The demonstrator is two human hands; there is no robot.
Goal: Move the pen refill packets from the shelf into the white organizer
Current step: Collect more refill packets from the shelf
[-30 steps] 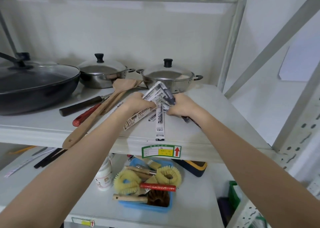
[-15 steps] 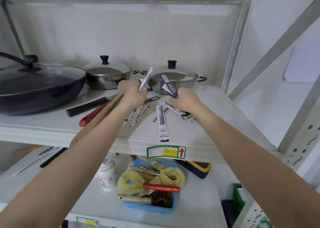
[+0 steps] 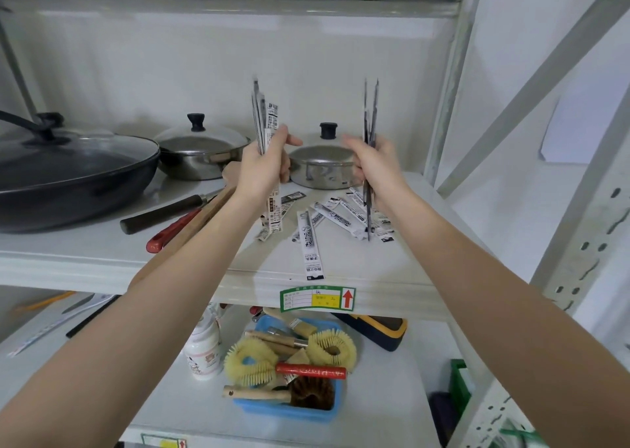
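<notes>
My left hand (image 3: 264,164) grips a bunch of long white pen refill packets (image 3: 267,117), held upright above the shelf. My right hand (image 3: 375,161) grips another bunch of packets (image 3: 371,110), seen edge-on and also upright. Several more packets (image 3: 344,217) lie scattered on the white shelf (image 3: 102,243) below my hands, and one long packet (image 3: 311,246) reaches toward the front edge. No white organizer is in view.
Two lidded steel pots (image 3: 201,151) (image 3: 324,168) and a black wok (image 3: 68,171) stand at the back of the shelf. A knife (image 3: 163,210), a red-handled tool (image 3: 170,231) and a wooden spatula (image 3: 204,216) lie left. Below, a blue bin of brushes (image 3: 289,410) and a bottle (image 3: 203,348).
Both hands have risen from the shelf surface, lifting their bunches of packets upright. The hands have moved apart, and the camera has tilted closer.
</notes>
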